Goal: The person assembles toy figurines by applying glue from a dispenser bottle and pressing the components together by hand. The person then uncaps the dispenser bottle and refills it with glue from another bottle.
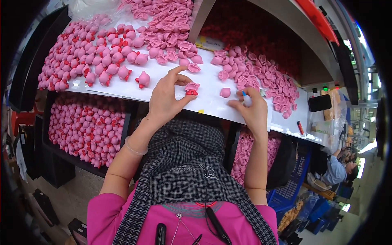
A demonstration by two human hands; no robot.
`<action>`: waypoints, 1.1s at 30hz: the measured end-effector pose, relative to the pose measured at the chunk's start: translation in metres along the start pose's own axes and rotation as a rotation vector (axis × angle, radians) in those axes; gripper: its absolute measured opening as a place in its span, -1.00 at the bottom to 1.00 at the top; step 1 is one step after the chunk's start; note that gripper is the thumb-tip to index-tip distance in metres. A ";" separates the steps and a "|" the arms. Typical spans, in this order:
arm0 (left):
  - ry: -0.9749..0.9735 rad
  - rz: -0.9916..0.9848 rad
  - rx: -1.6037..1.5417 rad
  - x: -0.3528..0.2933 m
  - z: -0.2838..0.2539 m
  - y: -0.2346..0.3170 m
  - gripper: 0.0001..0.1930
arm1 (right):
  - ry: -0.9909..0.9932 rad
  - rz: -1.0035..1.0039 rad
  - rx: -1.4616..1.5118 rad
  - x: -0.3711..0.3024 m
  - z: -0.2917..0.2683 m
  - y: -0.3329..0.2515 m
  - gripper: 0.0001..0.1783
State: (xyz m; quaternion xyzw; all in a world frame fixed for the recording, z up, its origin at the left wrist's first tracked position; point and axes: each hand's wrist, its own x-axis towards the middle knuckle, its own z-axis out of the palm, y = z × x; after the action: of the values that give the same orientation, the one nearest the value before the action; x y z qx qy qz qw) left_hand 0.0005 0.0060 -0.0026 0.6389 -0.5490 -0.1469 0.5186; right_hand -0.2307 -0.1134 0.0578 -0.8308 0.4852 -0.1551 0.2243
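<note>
My left hand (pixel 165 98) is over the white worktop with thumb and fingers around a small pink half shell (pixel 192 86). A red feet piece (pixel 191 92) sits at the shell's lower edge, and the hollow side faces up. To the right, my right hand (pixel 254 109) has curled fingers, with a small blue tip (pixel 243 93) showing among them; the rest of that thing is hidden. Between the hands lies a rounded pink shell (pixel 225 92), apart from both. Another pink half shell (pixel 193 67) lies just beyond my left fingers.
Finished-looking pink figures with red feet (pixel 106 61) crowd the worktop (pixel 159 87) at left. Loose pink shells (pixel 171 28) pile up behind, with more shells (pixel 261 75) at right. Open bins below hold figures (pixel 87 130) and shells (pixel 249 153). A phone (pixel 320 103) stands right; a person (pixel 332 171) sits beyond.
</note>
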 end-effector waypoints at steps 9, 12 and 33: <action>-0.001 -0.025 -0.034 0.001 0.001 0.000 -0.21 | -0.050 -0.424 0.089 0.023 0.018 -0.018 -0.69; -0.001 -0.024 -0.043 0.002 0.002 0.001 -0.20 | -0.096 -0.367 0.382 0.022 0.034 -0.036 -0.68; 0.049 0.031 0.022 0.001 0.001 0.002 -0.16 | -0.002 -0.572 0.256 0.023 0.056 -0.059 -0.79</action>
State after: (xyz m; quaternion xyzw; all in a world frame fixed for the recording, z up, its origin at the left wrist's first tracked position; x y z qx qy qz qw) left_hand -0.0015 0.0049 -0.0008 0.6393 -0.5475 -0.1173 0.5270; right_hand -0.1494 -0.0960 0.0419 -0.8988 0.2080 -0.2708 0.2750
